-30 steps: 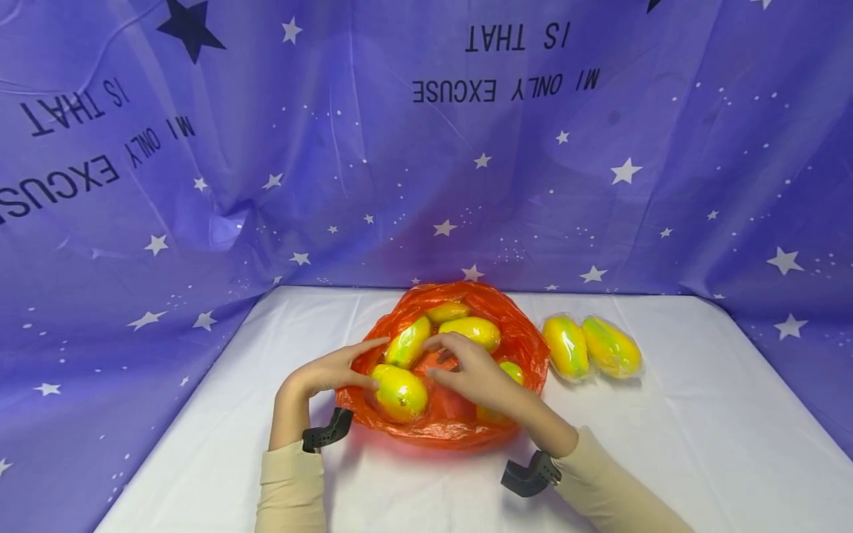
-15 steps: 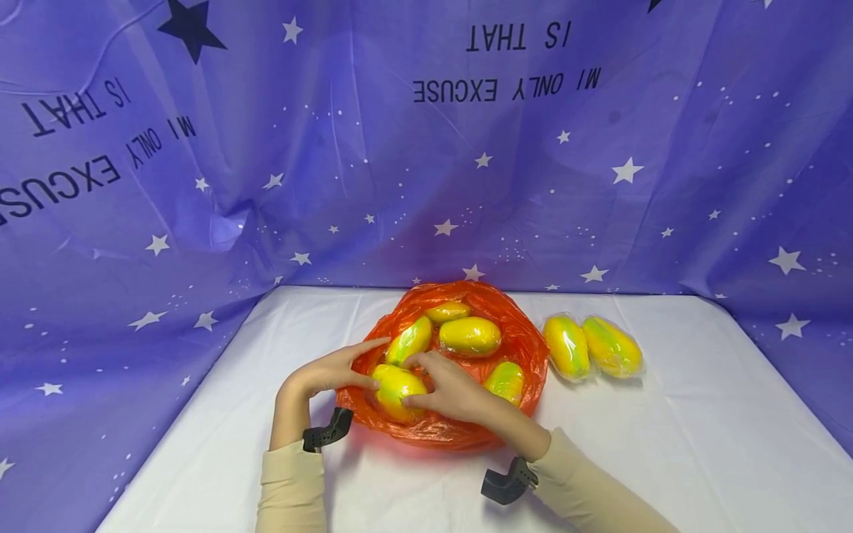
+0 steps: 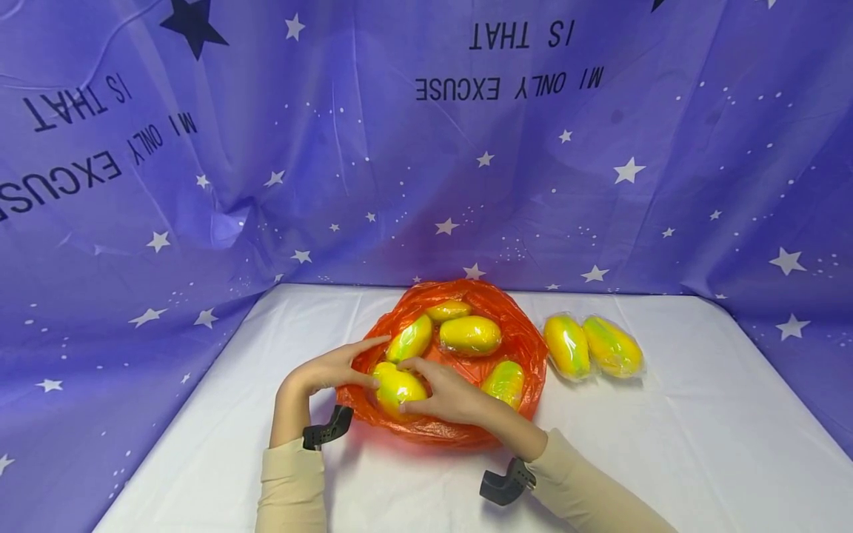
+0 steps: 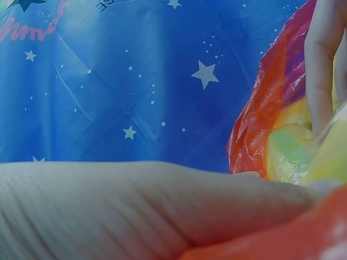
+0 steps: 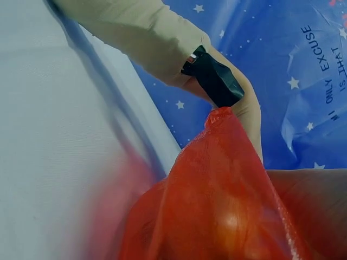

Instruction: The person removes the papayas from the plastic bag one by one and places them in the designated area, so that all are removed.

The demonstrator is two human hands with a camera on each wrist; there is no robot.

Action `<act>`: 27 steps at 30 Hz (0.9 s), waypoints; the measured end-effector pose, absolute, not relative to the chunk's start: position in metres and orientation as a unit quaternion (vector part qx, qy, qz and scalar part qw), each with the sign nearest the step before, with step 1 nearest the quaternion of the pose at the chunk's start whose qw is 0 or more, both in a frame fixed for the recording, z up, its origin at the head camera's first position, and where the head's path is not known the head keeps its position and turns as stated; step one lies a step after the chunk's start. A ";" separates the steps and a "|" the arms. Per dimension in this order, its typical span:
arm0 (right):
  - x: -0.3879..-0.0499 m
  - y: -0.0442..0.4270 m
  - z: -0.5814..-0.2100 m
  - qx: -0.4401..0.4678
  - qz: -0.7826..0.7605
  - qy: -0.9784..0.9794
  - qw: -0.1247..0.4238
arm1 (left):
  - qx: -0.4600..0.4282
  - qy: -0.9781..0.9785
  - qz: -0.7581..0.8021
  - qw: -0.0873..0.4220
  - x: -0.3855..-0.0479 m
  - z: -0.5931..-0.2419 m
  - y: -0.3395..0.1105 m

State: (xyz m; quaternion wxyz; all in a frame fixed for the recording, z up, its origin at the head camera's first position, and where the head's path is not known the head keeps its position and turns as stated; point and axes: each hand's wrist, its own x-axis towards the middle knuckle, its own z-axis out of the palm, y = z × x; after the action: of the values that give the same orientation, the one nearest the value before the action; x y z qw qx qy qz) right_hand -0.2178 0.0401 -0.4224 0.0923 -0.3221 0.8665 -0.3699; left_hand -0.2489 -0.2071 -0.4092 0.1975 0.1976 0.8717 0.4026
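Note:
A red plastic bag (image 3: pixel 460 437) stands wide-mouthed on the table, with several yellow-green, mango- or papaya-like fruits in clear wrap inside. My right hand (image 3: pixel 448 392) reaches into the bag and grips the front-left fruit (image 3: pixel 393 389), thumb on its near side and fingers on its far side. My left hand (image 3: pixel 329 370) rests at the bag's left rim with index finger and thumb spread, the thumb tip near that same fruit. In the left wrist view, right-hand fingers (image 4: pixel 321 65) reach down over wrapped fruit (image 4: pixel 290 149). The right wrist view shows mostly the bag's red side (image 5: pixel 217 195).
Two more wrapped fruits, one (image 3: pixel 567 346) beside the other (image 3: pixel 611 346), lie on the white tablecloth (image 3: pixel 693 429) right of the bag. A purple star-printed curtain (image 3: pixel 400 163) hangs behind and at both sides. Black wrist mounts (image 3: pixel 508 481) project from the wrists.
My right hand has moved left and down inside the bag, from the middle onto the front-left fruit, uncovering the fruit at the bag's right. The left hand stays nearly in place.

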 end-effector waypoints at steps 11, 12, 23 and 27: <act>-0.218 0.042 -0.423 -0.320 -0.379 0.863 0.099 | 0.193 0.873 0.400 0.201 -0.249 -0.409 -0.207; -0.218 0.042 -0.423 -0.320 -0.379 0.863 0.099 | 0.193 0.873 0.401 0.201 -0.250 -0.410 -0.207; -0.216 0.047 -0.421 -0.323 -0.379 0.863 0.091 | 0.196 0.874 0.398 0.199 -0.251 -0.410 -0.208; -0.215 0.050 -0.420 -0.325 -0.376 0.863 0.088 | 0.198 0.873 0.399 0.200 -0.250 -0.410 -0.208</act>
State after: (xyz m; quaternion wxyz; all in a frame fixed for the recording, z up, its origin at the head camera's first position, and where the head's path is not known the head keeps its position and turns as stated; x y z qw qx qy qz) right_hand -0.2145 0.0496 -0.4197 0.0879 -0.3253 0.8630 -0.3764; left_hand -0.2503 -0.2078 -0.4099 0.2002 0.1980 0.8725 0.3992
